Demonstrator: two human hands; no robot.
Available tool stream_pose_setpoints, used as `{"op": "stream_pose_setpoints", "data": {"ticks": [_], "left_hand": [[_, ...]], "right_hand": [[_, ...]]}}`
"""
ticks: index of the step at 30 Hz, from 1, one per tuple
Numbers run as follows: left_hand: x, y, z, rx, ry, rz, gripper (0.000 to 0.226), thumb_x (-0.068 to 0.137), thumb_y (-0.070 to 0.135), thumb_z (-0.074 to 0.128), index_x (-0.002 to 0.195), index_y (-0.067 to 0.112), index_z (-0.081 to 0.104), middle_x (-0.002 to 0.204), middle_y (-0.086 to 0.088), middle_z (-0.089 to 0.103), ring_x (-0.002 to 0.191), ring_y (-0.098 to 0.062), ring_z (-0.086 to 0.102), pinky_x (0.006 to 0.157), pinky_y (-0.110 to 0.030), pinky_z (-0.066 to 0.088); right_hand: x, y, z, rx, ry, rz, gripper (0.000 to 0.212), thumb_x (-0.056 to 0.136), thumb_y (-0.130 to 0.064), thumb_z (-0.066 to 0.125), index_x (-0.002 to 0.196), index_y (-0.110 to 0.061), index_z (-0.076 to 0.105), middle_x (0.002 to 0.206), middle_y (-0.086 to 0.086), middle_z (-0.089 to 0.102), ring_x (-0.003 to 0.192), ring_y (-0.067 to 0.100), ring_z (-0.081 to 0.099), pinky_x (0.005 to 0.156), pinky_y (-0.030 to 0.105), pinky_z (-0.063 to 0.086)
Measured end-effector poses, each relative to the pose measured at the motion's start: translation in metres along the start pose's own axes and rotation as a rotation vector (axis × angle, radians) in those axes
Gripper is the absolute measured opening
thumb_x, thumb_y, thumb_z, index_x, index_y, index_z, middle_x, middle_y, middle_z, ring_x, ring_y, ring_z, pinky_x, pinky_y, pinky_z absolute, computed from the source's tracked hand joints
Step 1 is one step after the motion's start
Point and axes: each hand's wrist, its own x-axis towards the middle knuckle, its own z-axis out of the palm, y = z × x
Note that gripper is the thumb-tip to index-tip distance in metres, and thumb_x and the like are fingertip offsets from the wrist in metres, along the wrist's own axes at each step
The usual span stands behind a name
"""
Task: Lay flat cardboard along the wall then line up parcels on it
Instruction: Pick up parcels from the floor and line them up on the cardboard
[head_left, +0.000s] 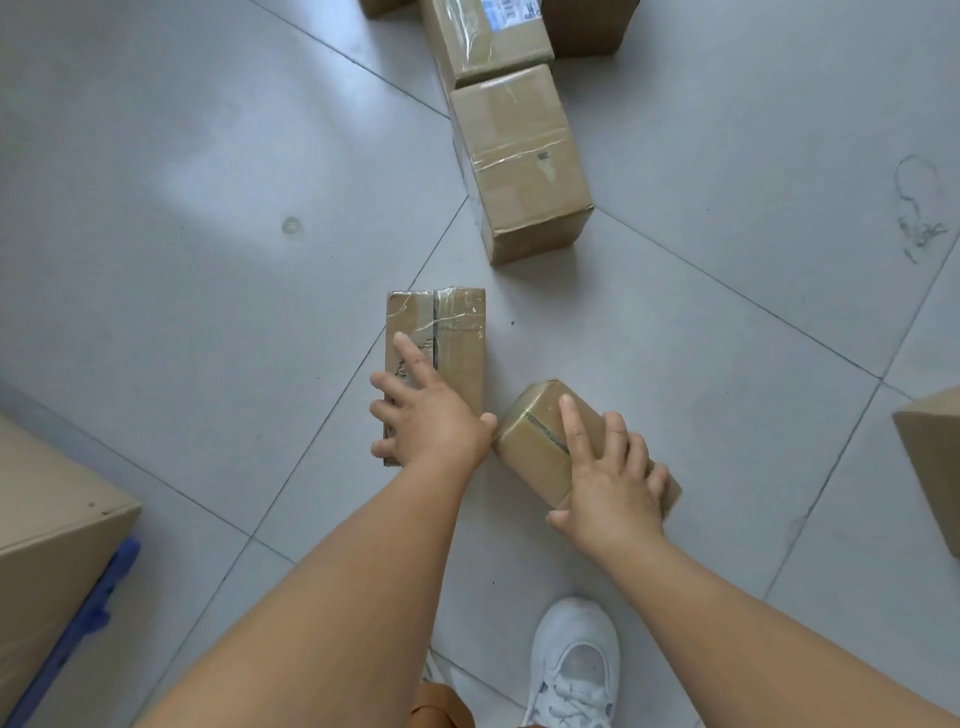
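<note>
Two small taped cardboard parcels lie on the grey tiled floor (208, 208) in front of me. My left hand (431, 415) lies over the near half of the long flat parcel (460, 338). Its index finger is stretched along the top, the other fingers reach past the left edge, and the thumb is on the right edge. My right hand (608, 483) grips the angled brown parcel (535, 421), fingers over its top and right side, thumb at its near left corner. The two parcels almost touch at my left thumb. No flat cardboard sheet shows in view.
A row of larger taped boxes runs away from me: one (524, 171) just beyond the parcels, another (483, 36) with a label behind it. A big carton (47, 519) sits on a blue trolley (78, 623) at the lower left. Another box corner (935, 457) shows at the right edge. My white shoe (576, 665) is below.
</note>
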Motion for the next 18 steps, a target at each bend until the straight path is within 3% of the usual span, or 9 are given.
{"op": "stream_pose_setpoints", "data": {"ticks": [8,18], "left_hand": [[-0.03,-0.021,-0.057,-0.102,-0.022,-0.032,0.127,0.07,0.041,0.074,0.142,0.033,-0.031,0.142,-0.013,0.006,0.123,-0.031,0.025,0.089,-0.051,0.038],[-0.127,-0.036,-0.24,-0.305,0.134,-0.058,0.122,0.071,0.042,0.074,0.144,0.037,-0.024,0.139,-0.012,0.009,0.121,-0.032,0.026,0.093,-0.051,0.036]], "right_hand": [[-0.028,-0.013,-0.065,0.189,0.059,0.116,0.123,0.073,-0.046,0.074,0.141,-0.046,-0.029,0.153,0.008,-0.004,0.138,0.028,0.012,0.108,0.046,0.022],[-0.129,-0.065,-0.246,0.328,0.171,0.044,0.121,0.073,-0.047,0.073,0.14,-0.049,-0.027,0.155,0.003,-0.004,0.139,0.026,0.012,0.108,0.045,0.023]]}}
